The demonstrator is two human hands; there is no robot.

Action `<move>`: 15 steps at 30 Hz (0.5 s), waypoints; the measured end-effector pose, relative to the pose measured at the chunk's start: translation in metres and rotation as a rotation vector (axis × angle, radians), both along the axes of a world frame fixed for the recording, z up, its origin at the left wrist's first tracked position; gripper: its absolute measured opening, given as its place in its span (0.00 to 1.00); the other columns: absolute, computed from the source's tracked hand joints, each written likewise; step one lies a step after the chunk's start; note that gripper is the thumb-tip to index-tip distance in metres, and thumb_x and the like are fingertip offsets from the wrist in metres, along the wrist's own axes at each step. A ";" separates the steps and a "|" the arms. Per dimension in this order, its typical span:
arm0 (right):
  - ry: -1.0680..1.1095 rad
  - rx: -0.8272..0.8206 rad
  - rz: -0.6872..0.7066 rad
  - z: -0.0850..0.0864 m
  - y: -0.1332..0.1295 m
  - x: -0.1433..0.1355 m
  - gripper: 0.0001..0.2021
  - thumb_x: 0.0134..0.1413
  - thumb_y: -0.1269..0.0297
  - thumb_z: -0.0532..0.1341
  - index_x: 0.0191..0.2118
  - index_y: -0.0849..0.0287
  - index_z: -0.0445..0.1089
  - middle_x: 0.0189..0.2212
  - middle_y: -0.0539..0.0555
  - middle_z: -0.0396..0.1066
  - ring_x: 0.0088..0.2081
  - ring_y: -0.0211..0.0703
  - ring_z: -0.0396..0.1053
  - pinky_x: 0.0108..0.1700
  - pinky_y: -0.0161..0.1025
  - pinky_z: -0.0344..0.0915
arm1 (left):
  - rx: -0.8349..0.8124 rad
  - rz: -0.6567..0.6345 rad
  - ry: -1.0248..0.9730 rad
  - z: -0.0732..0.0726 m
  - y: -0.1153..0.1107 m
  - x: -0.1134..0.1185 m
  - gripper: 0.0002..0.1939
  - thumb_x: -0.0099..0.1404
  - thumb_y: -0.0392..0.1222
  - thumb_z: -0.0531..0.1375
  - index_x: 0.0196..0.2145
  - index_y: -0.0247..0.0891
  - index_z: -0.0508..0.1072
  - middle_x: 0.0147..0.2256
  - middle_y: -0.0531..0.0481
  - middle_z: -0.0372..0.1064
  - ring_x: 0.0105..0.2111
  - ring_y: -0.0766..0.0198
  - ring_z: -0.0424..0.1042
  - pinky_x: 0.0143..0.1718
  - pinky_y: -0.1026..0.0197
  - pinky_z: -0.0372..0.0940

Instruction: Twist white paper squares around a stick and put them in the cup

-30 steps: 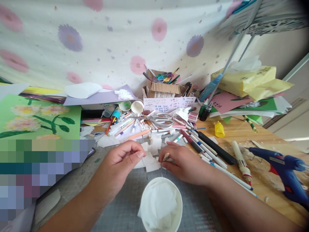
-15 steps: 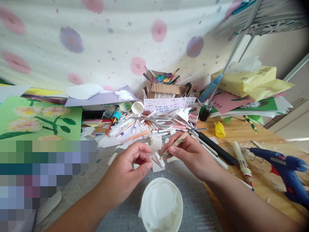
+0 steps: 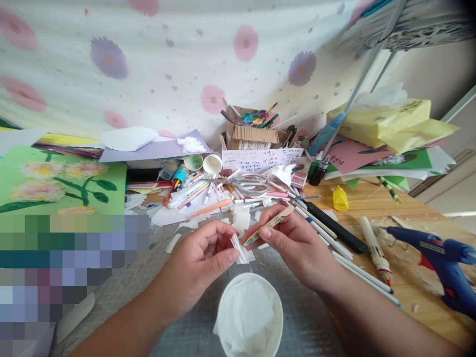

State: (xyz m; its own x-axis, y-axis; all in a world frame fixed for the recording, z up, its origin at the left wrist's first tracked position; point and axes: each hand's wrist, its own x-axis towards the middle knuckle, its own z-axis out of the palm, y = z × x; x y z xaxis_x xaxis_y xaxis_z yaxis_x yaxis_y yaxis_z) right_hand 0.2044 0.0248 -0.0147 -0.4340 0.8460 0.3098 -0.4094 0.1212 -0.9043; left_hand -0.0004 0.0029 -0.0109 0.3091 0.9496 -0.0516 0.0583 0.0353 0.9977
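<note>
Between the thumb and fingers of my left hand [image 3: 208, 255] is a small, narrowly pleated piece of white paper [image 3: 241, 252]. My right hand [image 3: 297, 243] pinches a flat wooden craft stick [image 3: 274, 222] with green markings, slanting down to the left. The stick's lower end meets or lies close beside the paper's right side; the exact contact is too small to tell. Just in front of both hands stands a white paper bowl [image 3: 279, 317] holding thin white sheets [image 3: 247, 312]. White paper scraps [image 3: 241, 221] lie behind the fingers on the grey cutting mat [image 3: 178, 327].
Markers, pencils and scissors [image 3: 253, 186] crowd the back of the table. At right lie a blue glue gun [image 3: 435, 253], a white multi-tip pen [image 3: 374, 248] and a black case [image 3: 334, 228]. A green flower picture [image 3: 63, 183] stands at left.
My left hand has moved slightly right and now grips the folded paper, which is lifted and turned more upright. The stick stays in my right hand, tilted a little flatter.
</note>
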 end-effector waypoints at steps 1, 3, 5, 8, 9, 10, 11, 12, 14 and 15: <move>-0.010 0.002 0.001 0.001 -0.001 0.000 0.10 0.65 0.57 0.68 0.39 0.55 0.70 0.31 0.48 0.80 0.36 0.36 0.81 0.44 0.36 0.78 | 0.000 0.004 0.004 0.001 0.000 0.000 0.08 0.65 0.45 0.66 0.39 0.40 0.74 0.31 0.56 0.70 0.33 0.63 0.66 0.36 0.62 0.62; -0.026 0.002 -0.006 0.001 -0.001 0.000 0.10 0.64 0.56 0.68 0.39 0.55 0.70 0.32 0.48 0.80 0.37 0.35 0.81 0.44 0.34 0.78 | 0.005 0.008 0.010 0.002 0.000 0.000 0.08 0.66 0.45 0.66 0.39 0.40 0.74 0.30 0.56 0.69 0.32 0.64 0.65 0.34 0.63 0.61; -0.036 0.002 -0.020 0.000 -0.002 0.000 0.11 0.64 0.56 0.69 0.39 0.55 0.70 0.32 0.47 0.79 0.37 0.35 0.81 0.45 0.34 0.77 | 0.009 0.007 0.013 0.002 0.000 0.000 0.07 0.66 0.45 0.65 0.39 0.41 0.74 0.30 0.56 0.69 0.32 0.64 0.65 0.34 0.63 0.60; -0.055 0.015 -0.030 -0.001 -0.001 0.000 0.11 0.65 0.55 0.68 0.39 0.55 0.69 0.32 0.48 0.80 0.37 0.35 0.81 0.45 0.35 0.77 | 0.008 0.009 0.022 0.002 0.000 0.000 0.06 0.67 0.45 0.65 0.38 0.41 0.74 0.31 0.56 0.69 0.33 0.64 0.65 0.35 0.63 0.60; -0.060 0.023 -0.031 -0.001 -0.002 0.000 0.11 0.65 0.55 0.68 0.39 0.55 0.69 0.32 0.49 0.80 0.37 0.36 0.81 0.44 0.35 0.77 | 0.008 0.011 0.027 0.002 0.000 0.000 0.06 0.67 0.44 0.64 0.38 0.41 0.74 0.31 0.56 0.69 0.33 0.64 0.65 0.35 0.63 0.60; -0.063 0.031 -0.035 -0.001 -0.002 0.000 0.11 0.65 0.54 0.67 0.39 0.55 0.69 0.33 0.49 0.81 0.37 0.37 0.81 0.44 0.36 0.77 | 0.009 0.012 0.029 0.002 0.001 0.000 0.05 0.67 0.44 0.64 0.38 0.40 0.74 0.30 0.56 0.69 0.33 0.64 0.65 0.35 0.63 0.60; -0.065 0.038 -0.041 -0.001 -0.002 0.000 0.11 0.65 0.54 0.67 0.39 0.55 0.69 0.33 0.50 0.82 0.37 0.37 0.81 0.44 0.37 0.77 | 0.008 0.014 0.031 0.001 0.001 0.000 0.05 0.67 0.43 0.64 0.37 0.40 0.74 0.30 0.56 0.69 0.33 0.63 0.65 0.35 0.63 0.60; -0.069 0.046 -0.049 0.000 -0.003 0.000 0.11 0.65 0.54 0.67 0.39 0.54 0.69 0.34 0.50 0.82 0.37 0.37 0.80 0.44 0.37 0.77 | 0.009 0.016 0.030 0.001 0.001 0.000 0.05 0.67 0.43 0.64 0.37 0.40 0.74 0.30 0.56 0.69 0.33 0.63 0.66 0.35 0.62 0.60; -0.082 0.063 -0.067 0.000 -0.004 0.000 0.11 0.66 0.54 0.67 0.39 0.54 0.69 0.35 0.50 0.83 0.37 0.37 0.80 0.43 0.37 0.77 | 0.010 0.014 0.030 0.000 0.000 -0.001 0.05 0.67 0.43 0.64 0.37 0.41 0.74 0.31 0.56 0.70 0.33 0.63 0.66 0.36 0.62 0.60; -0.091 0.073 -0.074 0.001 -0.004 0.000 0.11 0.66 0.54 0.67 0.39 0.54 0.68 0.36 0.50 0.83 0.37 0.37 0.80 0.43 0.37 0.76 | 0.012 0.014 0.030 0.000 0.000 -0.001 0.05 0.67 0.44 0.64 0.37 0.41 0.75 0.31 0.56 0.70 0.33 0.63 0.66 0.36 0.62 0.60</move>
State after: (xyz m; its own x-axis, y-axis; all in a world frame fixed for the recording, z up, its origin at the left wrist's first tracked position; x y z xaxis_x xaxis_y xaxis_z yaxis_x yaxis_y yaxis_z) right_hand 0.2040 0.0204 -0.0139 -0.4004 0.8531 0.3344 -0.3139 0.2152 -0.9248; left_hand -0.0017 0.0031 -0.0109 0.2939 0.9546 -0.0492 0.0875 0.0244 0.9959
